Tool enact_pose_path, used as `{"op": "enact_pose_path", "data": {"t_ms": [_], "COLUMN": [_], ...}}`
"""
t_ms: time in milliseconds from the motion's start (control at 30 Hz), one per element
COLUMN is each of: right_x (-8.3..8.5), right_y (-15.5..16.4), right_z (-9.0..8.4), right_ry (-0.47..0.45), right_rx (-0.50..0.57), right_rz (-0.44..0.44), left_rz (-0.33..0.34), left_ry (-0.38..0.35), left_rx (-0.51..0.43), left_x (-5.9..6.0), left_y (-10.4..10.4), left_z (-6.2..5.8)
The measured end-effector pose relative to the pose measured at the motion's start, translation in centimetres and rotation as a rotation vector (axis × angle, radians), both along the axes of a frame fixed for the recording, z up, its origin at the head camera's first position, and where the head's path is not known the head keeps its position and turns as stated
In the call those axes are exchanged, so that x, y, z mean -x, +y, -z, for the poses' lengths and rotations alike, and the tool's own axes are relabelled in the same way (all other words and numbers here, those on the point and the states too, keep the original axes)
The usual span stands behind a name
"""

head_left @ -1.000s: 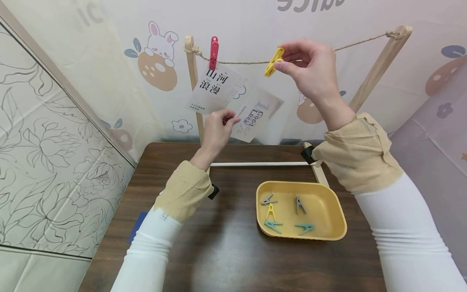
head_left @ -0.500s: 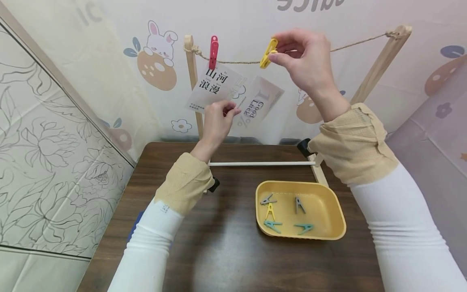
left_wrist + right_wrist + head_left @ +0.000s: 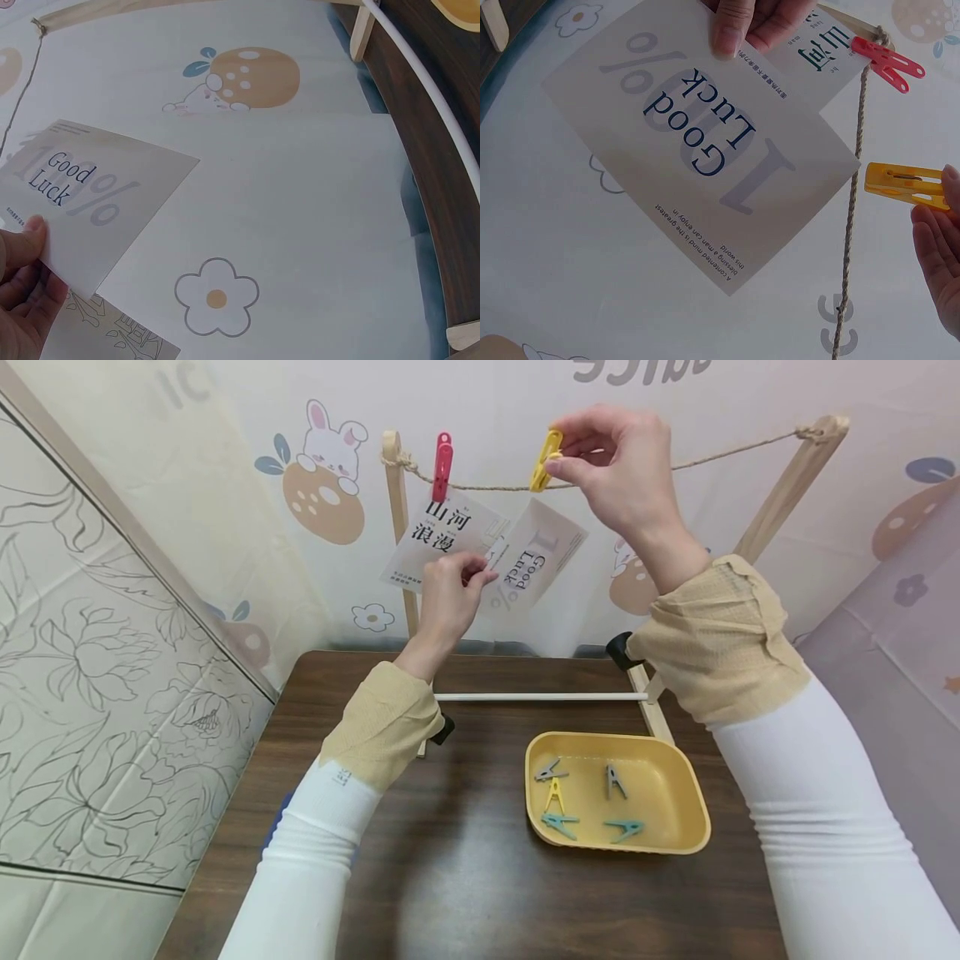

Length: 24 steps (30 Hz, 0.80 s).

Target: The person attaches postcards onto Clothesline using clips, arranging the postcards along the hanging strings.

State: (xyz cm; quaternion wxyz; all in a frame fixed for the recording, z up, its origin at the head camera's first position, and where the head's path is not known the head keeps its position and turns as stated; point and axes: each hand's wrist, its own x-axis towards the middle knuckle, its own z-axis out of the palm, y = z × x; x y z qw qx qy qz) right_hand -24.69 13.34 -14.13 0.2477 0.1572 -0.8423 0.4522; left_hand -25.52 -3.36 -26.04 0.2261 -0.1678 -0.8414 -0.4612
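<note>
Printed backdrop [image 3: 480,410] behind, dark worktop [image 3: 480,893] below. Wooden frame [image 3: 395,477] with a rope [image 3: 491,488] strung across it. Yellow tub [image 3: 667,822] on the worktop.

Left hand [image 3: 452,602] pinches the Good Luck card [image 3: 705,142] by one edge, thumb on the printed face. Card tilted in the air, one corner close to the rope; contact uncertain. Judged light, thin, fairly stiff, prone to creasing: best held at an edge.

Right hand [image 3: 628,464] pinches the yellow clip [image 3: 900,182] beside that corner. Clip likely springy; take it by the rear arms.
</note>
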Motion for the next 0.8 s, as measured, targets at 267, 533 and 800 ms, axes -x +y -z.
{"op": "enact_pose_path", "data": {"t_ms": [267,533,800], "right_x": [0.4,0.8,1.2], "right_y": [0.2,0.4,0.6], "right_z": [-0.2,-0.5,-0.5], "right_ry": [-0.020,-0.020,-0.024], "right_rx": [-0.002,-0.003,0.035], "right_rz": [-0.001,0.007,-0.001], "left_rz": [-0.013,-0.012,-0.010], "left_ry": [-0.004,0.000,0.008], "left_rx": [0.013,0.024,0.024], "left_x": [0.3,0.5,0.5], "left_y": [0.1,0.3,0.4], "left_z": [-0.3,-0.5,-0.6]}}
